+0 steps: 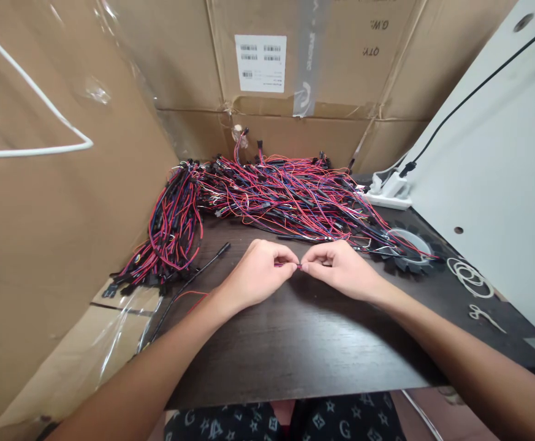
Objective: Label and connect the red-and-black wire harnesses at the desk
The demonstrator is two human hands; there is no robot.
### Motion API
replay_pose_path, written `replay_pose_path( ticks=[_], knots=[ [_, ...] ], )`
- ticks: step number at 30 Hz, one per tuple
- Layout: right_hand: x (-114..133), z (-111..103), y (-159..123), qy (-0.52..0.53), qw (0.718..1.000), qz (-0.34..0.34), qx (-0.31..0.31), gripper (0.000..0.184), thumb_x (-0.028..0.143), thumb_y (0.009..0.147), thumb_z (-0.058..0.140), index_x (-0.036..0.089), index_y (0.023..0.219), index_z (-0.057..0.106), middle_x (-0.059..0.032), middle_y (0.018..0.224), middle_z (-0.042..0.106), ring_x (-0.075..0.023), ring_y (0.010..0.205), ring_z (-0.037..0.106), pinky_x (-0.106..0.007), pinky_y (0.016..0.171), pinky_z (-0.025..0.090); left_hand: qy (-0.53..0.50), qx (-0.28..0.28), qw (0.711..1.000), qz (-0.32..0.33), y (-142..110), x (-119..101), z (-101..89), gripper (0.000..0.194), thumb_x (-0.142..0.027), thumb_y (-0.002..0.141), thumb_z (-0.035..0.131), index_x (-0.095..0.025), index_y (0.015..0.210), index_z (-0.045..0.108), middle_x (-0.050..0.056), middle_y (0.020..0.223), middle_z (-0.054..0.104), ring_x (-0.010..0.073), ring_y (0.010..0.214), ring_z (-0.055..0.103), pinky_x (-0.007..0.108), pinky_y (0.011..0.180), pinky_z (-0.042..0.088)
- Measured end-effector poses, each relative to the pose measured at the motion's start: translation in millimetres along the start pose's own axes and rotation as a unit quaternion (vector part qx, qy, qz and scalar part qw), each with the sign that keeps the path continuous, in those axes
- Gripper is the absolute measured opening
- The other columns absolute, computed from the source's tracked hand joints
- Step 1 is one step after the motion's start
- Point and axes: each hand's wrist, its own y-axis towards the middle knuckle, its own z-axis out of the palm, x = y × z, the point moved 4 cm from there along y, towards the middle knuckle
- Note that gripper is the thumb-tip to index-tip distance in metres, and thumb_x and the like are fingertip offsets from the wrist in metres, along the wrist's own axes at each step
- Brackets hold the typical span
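My left hand pinches thin red and dark wires between thumb and fingertips, over the middle of the dark table. Facing it, my right hand grips the same wires a finger's width away, fingertips nearly meeting. The wire ends inside the fingers are hidden. Beside my left forearm lies a black cable with a connector at its tip, and a red wire runs under the wrist. Behind both hands spreads a big tangled heap of red, blue and black wires with black connectors.
A second wire bundle hangs over the table's left side. At right are a white power strip with plugs, a round dark-finned ring, a coil of pale cord and a short cord piece. Cardboard walls the back and left.
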Motion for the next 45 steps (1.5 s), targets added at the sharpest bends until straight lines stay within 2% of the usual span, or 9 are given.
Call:
replay_pose_path(
  ticks=[4, 9, 13, 21, 28, 31, 35, 41, 45],
  knots=[
    [1, 4, -2, -0.077, 0.996, -0.022, -0.049, 0.019, 0.016, 0.077, 0.049, 0.011, 0.07, 0.066, -0.0007, 0.058, 0.059, -0.0082, 0.053, 0.046, -0.02, 0.055, 0.034, 0.071, -0.025, 0.997, 0.019, -2, -3, 3.9, 0.021, -0.008, 0.076, 0.054, -0.014, 0.077, 0.075, 0.003, 0.07, 0.073, 0.0121, 0.061, 0.061, 0.023, 0.061, 0.041],
    [-1, 12, -4, -0.185, 0.977, -0.038, -0.103, 0.019, 0.015, 0.078, 0.049, 0.014, 0.065, 0.062, 0.0014, 0.051, 0.052, -0.0074, 0.047, 0.034, -0.022, 0.053, 0.027, 0.146, -0.075, 0.986, 0.009, -5, -4, 9.2, 0.019, -0.008, 0.076, 0.055, -0.013, 0.072, 0.073, 0.005, 0.069, 0.072, 0.0145, 0.061, 0.06, 0.026, 0.062, 0.04],
    [0, 20, -6, -0.225, 0.964, -0.025, -0.138, 0.021, 0.016, 0.081, 0.046, 0.015, 0.065, 0.06, 0.0, 0.054, 0.053, -0.0084, 0.049, 0.034, -0.025, 0.055, 0.026, 0.181, -0.105, 0.978, 0.002, -6, -3, 10.5, 0.02, -0.007, 0.077, 0.052, -0.013, 0.067, 0.069, 0.005, 0.066, 0.069, 0.0146, 0.058, 0.058, 0.027, 0.06, 0.038],
    [14, 31, -14, -0.148, 0.982, -0.021, -0.117, 0.021, 0.017, 0.086, 0.041, 0.016, 0.069, 0.054, -0.0018, 0.06, 0.054, -0.0105, 0.053, 0.039, -0.025, 0.056, 0.027, 0.18, -0.115, 0.977, 0.007, -8, -4, 5.8, 0.02, -0.007, 0.078, 0.051, -0.014, 0.068, 0.066, 0.006, 0.068, 0.068, 0.0154, 0.061, 0.059, 0.027, 0.061, 0.04],
    [9, 23, -9, -0.084, 0.989, -0.008, -0.124, 0.021, 0.017, 0.083, 0.044, 0.014, 0.069, 0.06, -0.0009, 0.058, 0.055, -0.0097, 0.052, 0.043, -0.023, 0.055, 0.032, 0.187, -0.12, 0.975, 0.017, -8, -5, 6.5, 0.021, -0.008, 0.079, 0.049, -0.012, 0.07, 0.068, 0.007, 0.068, 0.068, 0.0156, 0.06, 0.057, 0.028, 0.061, 0.038],
    [4, 14, -5, -0.046, 0.994, 0.003, -0.095, 0.019, 0.019, 0.08, 0.049, 0.013, 0.07, 0.063, -0.0001, 0.058, 0.057, -0.009, 0.052, 0.044, -0.023, 0.055, 0.033, 0.116, -0.107, 0.987, 0.004, -6, -5, 3.8, 0.018, -0.008, 0.075, 0.053, -0.012, 0.067, 0.069, 0.004, 0.063, 0.067, 0.0131, 0.057, 0.056, 0.026, 0.06, 0.038],
    [4, 1, -1, 0.019, 1.0, -0.006, -0.017, 0.019, 0.026, 0.078, 0.055, 0.012, 0.073, 0.066, 0.0018, 0.055, 0.053, -0.0079, 0.051, 0.041, -0.022, 0.052, 0.032, -0.074, -0.064, 0.994, -0.057, -3, -6, -0.9, 0.013, -0.011, 0.072, 0.057, -0.012, 0.067, 0.068, 0.002, 0.063, 0.066, 0.0109, 0.058, 0.055, 0.023, 0.058, 0.04],
    [11, -13, -2, 0.119, 0.991, -0.032, 0.049, 0.024, 0.034, 0.073, 0.067, 0.011, 0.066, 0.068, -0.0018, 0.06, 0.06, -0.0095, 0.057, 0.048, -0.022, 0.055, 0.037, -0.291, 0.025, 0.95, -0.109, -5, -10, -1.5, 0.01, -0.021, 0.065, 0.068, -0.011, 0.063, 0.068, -0.005, 0.048, 0.05, 0.0045, 0.044, 0.035, 0.02, 0.046, 0.027],
    [10, -15, -5, 0.172, 0.98, -0.052, 0.086, 0.023, 0.035, 0.071, 0.07, 0.012, 0.067, 0.07, -0.0002, 0.055, 0.058, -0.0069, 0.05, 0.042, -0.02, 0.047, 0.031, -0.394, 0.081, 0.907, -0.128, -9, -12, 3.7, 0.013, -0.024, 0.062, 0.071, -0.011, 0.064, 0.068, -0.006, 0.045, 0.044, 0.0028, 0.041, 0.026, 0.021, 0.042, 0.015]
  ],
)
